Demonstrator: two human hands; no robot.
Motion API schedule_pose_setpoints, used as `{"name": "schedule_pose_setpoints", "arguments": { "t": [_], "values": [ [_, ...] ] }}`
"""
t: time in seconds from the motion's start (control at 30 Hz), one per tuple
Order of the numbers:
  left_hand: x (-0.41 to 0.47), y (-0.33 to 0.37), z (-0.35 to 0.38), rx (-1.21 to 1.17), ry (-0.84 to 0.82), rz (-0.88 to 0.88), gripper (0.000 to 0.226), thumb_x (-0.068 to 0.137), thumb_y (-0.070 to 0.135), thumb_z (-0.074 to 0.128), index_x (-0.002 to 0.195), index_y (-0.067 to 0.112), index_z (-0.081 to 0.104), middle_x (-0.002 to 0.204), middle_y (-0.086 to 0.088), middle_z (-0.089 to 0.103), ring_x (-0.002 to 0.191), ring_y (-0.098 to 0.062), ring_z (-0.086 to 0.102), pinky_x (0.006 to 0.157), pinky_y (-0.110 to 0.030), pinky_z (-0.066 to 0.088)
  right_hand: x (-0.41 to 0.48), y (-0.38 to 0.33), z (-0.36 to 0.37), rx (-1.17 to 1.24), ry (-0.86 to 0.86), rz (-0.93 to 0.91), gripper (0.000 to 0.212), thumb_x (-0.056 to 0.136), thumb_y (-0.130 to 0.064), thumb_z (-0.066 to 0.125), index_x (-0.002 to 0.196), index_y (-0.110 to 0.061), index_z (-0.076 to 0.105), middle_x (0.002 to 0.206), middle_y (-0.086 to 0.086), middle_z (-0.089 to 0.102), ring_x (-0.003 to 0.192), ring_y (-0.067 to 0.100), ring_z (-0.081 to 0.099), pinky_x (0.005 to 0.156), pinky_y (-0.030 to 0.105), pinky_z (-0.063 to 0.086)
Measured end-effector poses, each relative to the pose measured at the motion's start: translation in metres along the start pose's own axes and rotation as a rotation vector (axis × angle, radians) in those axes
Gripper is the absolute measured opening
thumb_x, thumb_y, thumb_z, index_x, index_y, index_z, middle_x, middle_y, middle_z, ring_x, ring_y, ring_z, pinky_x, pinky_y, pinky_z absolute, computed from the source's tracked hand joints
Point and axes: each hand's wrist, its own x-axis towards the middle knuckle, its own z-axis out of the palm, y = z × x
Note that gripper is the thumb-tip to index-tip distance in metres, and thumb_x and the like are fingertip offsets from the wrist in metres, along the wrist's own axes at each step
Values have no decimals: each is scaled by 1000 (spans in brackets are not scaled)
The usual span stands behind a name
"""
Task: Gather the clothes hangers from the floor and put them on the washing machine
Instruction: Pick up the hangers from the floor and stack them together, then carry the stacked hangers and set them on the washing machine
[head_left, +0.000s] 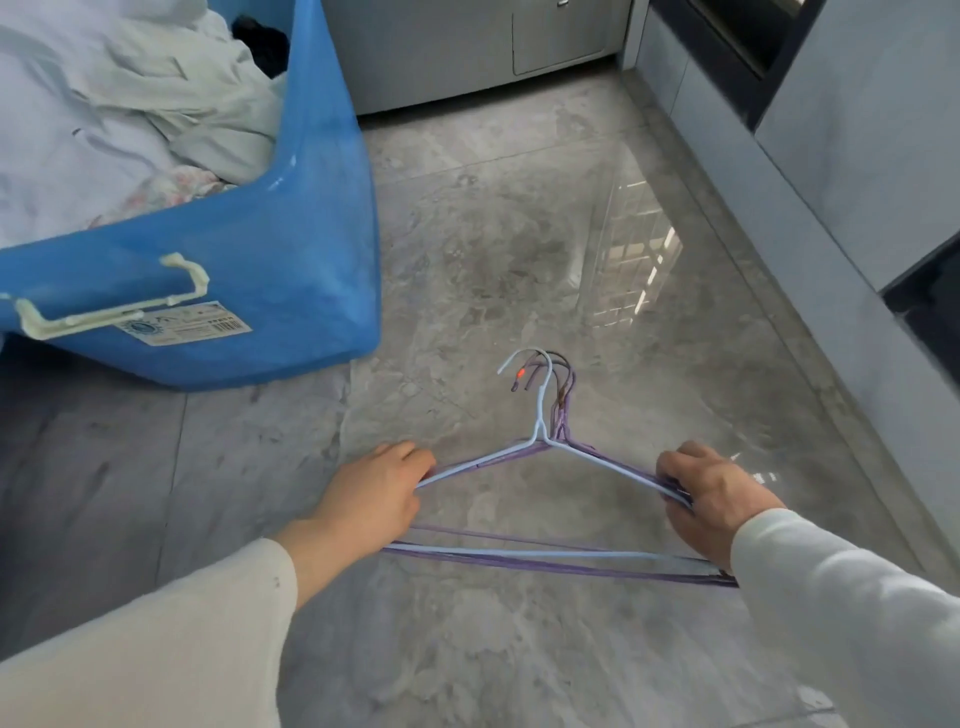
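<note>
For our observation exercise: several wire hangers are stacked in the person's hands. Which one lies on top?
The pale blue hanger lies on top. Its hook, neck and both shoulders show unbroken, while the purple hangers beneath only peek out along its edges.

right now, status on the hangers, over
Left hand and right hand each closed on a shoulder of the hanger stack. Stack bunched, low over floor. Blue laundry bin left; path ahead open.
</note>
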Motion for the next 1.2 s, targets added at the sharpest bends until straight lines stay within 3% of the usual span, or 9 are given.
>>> {"name": "schedule_pose_setpoints", "arguments": {
  "t": [0.07, 0.27, 0.4, 0.57, 0.67, 0.9, 1.03, 1.13, 1.2],
  "values": [
    [-8, 4, -14, -59, 51, -42, 27, 77, 13, 51, 101, 21, 59, 104, -4, 65, 98, -30, 61, 69, -40, 53, -8, -7, -14, 34, 31, 10, 23, 82, -13, 58, 72, -31, 48, 83, -4, 51, 73, 25, 54, 58, 27, 38],
    [-23, 9, -89, -83, 164, -32, 14, 81, 23, 52, 91, 25, 62, 91, 0, 70, 85, -29, 66, 67, -40, 53, -35, -43, -95, 85, 81, -54, 7, 80, -20, 59, 79, -27, 60, 63, 2, 61, 51, 24, 60, 47, 31, 54],
    [-30, 20, -155, 8, 218, -10, 5, 88, 29, 57, 93, 30, 59, 89, -3, 73, 84, -32, 66, 64, -40, 53, -52, -72, -167, 45, 126, -143, 10, 81, -23, 65, 75, -31, 62, 62, -3, 64, 48, 6, 55, 47, 14, 46],
    [-40, 39, -243, 135, 190, -4, 16, 90, 35, 50, 101, 26, 58, 97, -9, 71, 91, -34, 65, 70, -40, 52, -87, -108, -256, -16, 232, -257, 17, 82, -24, 66, 70, -34, 60, 65, -34, 60, 57, -2, 56, 50, 13, 44],
    [-52, 49, -297, 109, 207, 3, 18, 89, 35, 48, 103, 29, 57, 98, -6, 72, 93, -31, 65, 74, -43, 53, -106, -130, -296, -47, 299, -314, 20, 82, -23, 66, 69, -37, 58, 68, -35, 60, 63, -3, 57, 51, 10, 41],
    [-90, 64, -452, 206, 328, -58, 12, 92, 29, 49, 97, 27, 60, 96, -1, 70, 88, -23, 63, 67, -35, 48, -143, -210, -401, -43, 383, -361, 11, 86, -26, 63, 78, -33, 63, 62, -10, 60, 54, 5, 53, 49, 13, 41],
    [-119, 70, -552, 194, 387, -79, 10, 92, 29, 51, 95, 27, 60, 91, 4, 68, 86, -19, 62, 59, -32, 38, -170, -271, -488, -73, 409, -372, 12, 84, -29, 63, 76, -37, 61, 62, -12, 64, 53, 5, 56, 52, 15, 43],
    [-137, 74, -631, 155, 386, -100, 7, 93, 31, 50, 93, 32, 56, 78, 16, 62, 76, -8, 57, 61, -30, 43, -193, -316, -558, -79, 429, -402, 10, 83, -28, 64, 77, -36, 62, 71, -29, 62, 60, 2, 58, 53, 17, 49],
    [-147, 76, -685, 127, 377, -124, 14, 93, 28, 49, 83, 38, 50, 65, 24, 48, 64, 1, 47, 55, -19, 34, -207, -347, -603, -75, 443, -430, 11, 84, -28, 65, 75, -35, 63, 68, -37, 59, 61, -4, 57, 58, 9, 46]
  ]
}}
